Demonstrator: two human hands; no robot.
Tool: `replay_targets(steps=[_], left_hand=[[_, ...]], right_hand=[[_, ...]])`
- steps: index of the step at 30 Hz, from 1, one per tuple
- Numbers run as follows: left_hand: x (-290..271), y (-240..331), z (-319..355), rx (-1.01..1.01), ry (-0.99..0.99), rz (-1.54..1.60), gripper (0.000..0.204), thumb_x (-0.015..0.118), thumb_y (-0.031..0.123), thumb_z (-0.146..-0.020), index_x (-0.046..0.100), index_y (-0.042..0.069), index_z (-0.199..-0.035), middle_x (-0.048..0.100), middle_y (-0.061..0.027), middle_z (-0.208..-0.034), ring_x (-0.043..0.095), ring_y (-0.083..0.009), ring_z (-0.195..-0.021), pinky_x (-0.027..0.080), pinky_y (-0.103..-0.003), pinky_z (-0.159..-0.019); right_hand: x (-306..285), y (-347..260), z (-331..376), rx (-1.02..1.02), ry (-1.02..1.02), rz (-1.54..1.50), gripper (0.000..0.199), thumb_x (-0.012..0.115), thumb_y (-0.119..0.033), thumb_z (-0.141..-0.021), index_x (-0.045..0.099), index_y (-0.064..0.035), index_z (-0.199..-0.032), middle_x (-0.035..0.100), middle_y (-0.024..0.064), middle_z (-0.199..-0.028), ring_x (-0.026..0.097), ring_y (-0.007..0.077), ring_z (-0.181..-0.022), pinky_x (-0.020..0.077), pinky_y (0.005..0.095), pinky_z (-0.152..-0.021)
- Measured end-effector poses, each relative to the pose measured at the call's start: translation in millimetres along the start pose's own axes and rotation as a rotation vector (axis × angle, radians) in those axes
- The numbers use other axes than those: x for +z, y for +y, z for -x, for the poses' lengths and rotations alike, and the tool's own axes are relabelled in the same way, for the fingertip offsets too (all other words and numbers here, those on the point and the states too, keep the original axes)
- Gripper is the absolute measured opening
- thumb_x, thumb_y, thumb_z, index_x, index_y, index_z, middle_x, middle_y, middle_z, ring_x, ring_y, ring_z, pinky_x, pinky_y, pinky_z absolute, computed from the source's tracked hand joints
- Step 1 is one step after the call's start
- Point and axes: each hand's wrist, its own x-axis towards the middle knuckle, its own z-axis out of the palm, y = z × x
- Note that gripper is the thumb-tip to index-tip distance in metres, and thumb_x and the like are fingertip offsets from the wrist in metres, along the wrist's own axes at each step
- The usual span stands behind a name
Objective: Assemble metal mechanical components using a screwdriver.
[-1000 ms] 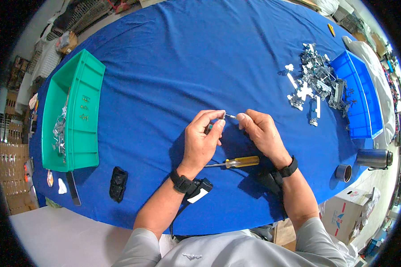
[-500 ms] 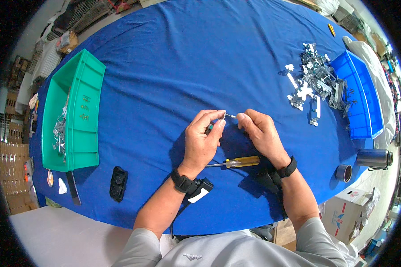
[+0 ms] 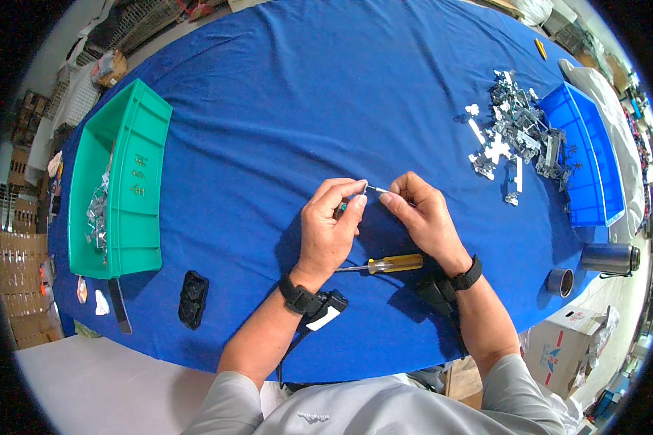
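My left hand is closed, pinching a small metal piece between thumb and forefinger. A bit of something green shows behind its thumb. My right hand grips a thin, pale rod-like piece between thumb and fingers; its dark, narrow tip points left and meets the piece in my left hand. Whether the two are joined I cannot tell. Just below my hands lies a screwdriver with a yellow handle, its shaft partly hidden behind my left wrist.
A green bin with metal parts stands left. At right, a pile of metal brackets lies against a blue bin. A black object, a tape roll, a steel flask and a yellow tool lie around the blue cloth.
My right fingers have shifted slightly left and up, and more of the pale rod-like piece shows. The left hand has hardly moved.
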Motion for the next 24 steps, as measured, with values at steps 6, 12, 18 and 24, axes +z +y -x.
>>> replay_targets(steps=[6,12,18,24], left_hand=[[-1.5,0.7,-0.3,0.003,-0.004,-0.017,0.019,0.064,0.005,-0.094,0.069,0.001,-0.112,0.063,-0.0062,-0.108,0.059,-0.0053,-0.069,0.050,-0.019,-0.053],[-1.1,0.6,-0.1,0.010,-0.009,-0.009,0.019,0.064,0.005,-0.094,0.069,0.001,-0.111,0.063,-0.0064,-0.108,0.059,-0.0054,-0.069,0.050,-0.019,-0.053],[-1.6,0.8,-0.7,0.012,-0.008,-0.009,0.019,0.064,0.005,-0.093,0.069,0.001,-0.111,0.063,-0.0064,-0.108,0.059,-0.0056,-0.069,0.050,-0.019,-0.053],[-1.1,-0.1,-0.5,0.018,-0.011,-0.004,0.018,0.064,0.004,-0.093,0.069,0.001,-0.111,0.063,-0.0066,-0.108,0.059,-0.0059,-0.070,0.050,-0.019,-0.053]], right_hand=[[1.0,-2.6,-0.5,0.057,-0.031,-0.060,0.026,0.063,-0.023,-0.098,0.062,0.0002,-0.088,0.051,-0.0011,-0.064,0.043,0.0058,-0.061,0.0359,0.0287,-0.052],[-3.5,2.1,-0.1,0.011,-0.049,0.061,0.025,0.062,-0.024,-0.099,0.063,0.0001,-0.092,0.051,-0.0002,-0.064,0.044,0.0069,-0.061,0.0363,0.0285,-0.052],[2.6,-3.9,0.6,0.055,-0.025,-0.047,0.027,0.062,-0.023,-0.099,0.061,0.0005,-0.086,0.051,0.0007,-0.063,0.044,0.0072,-0.061,0.0366,0.0289,-0.052],[-3.7,0.4,-0.4,0.042,-0.059,0.060,0.028,0.061,-0.024,-0.099,0.060,0.0005,-0.087,0.051,0.0007,-0.063,0.044,0.0075,-0.061,0.0367,0.0290,-0.053]])
